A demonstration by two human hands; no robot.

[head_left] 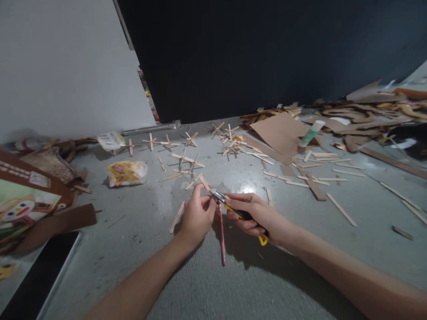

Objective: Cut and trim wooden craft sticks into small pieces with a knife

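Note:
My left hand (199, 211) is closed on a small wooden craft stick (204, 182), whose end juts up past the fingertips. In my right hand (253, 213) is a yellow and black utility knife (245, 214), its metal tip touching or very close to the stick. Below the hands a pink pencil (222, 240) stretches toward me, its far end partly hidden by the fingers. Another craft stick (177, 218) rests just left of my left hand. Farther off lie several crossed sticks (183, 162) joined or stacked in X shapes.
Loose sticks (325, 155) and brown cardboard (278, 135) spread to the right, with a glue stick (312, 133). At left are a yellow snack packet (126, 173), a printed bag (26, 200) and a dark phone-like slab (43, 271). A black panel (253, 58) stands behind.

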